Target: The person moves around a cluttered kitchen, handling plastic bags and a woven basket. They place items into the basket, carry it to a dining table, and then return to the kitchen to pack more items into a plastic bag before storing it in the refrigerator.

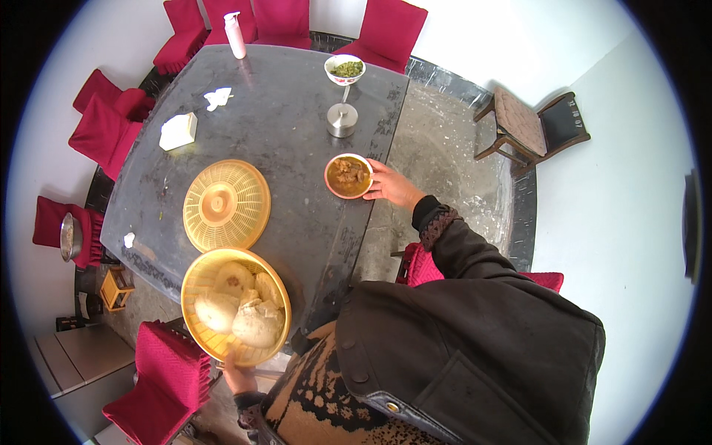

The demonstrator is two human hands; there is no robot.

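My left hand (pixel 239 377) grips the near rim of a yellow plastic basket (pixel 189 289), its thumb over the edge. Inside the basket lie several large pale steamed buns (pixel 257 322). The basket overhangs the table's near edge, beside its round lattice lid (pixel 250 192), which lies on the tabletop. My right hand (pixel 396 186) holds the right side of a bowl of brown stew (pixel 349 173), fingers and thumb spread along its rim. This bowl is at the right edge of the dark table (pixel 300 222). Whether its base touches the tabletop, I cannot tell.
Beyond the stew stand a lidded metal pot (pixel 341 120) and a bowl of green vegetables (pixel 346 70). A pink bottle (pixel 235 38), a tissue pack (pixel 178 132) and crumpled tissue (pixel 217 98) are farther left. Red-covered chairs (pixel 161 384) surround the table; a wooden chair (pixel 520 128) stands by the wall.
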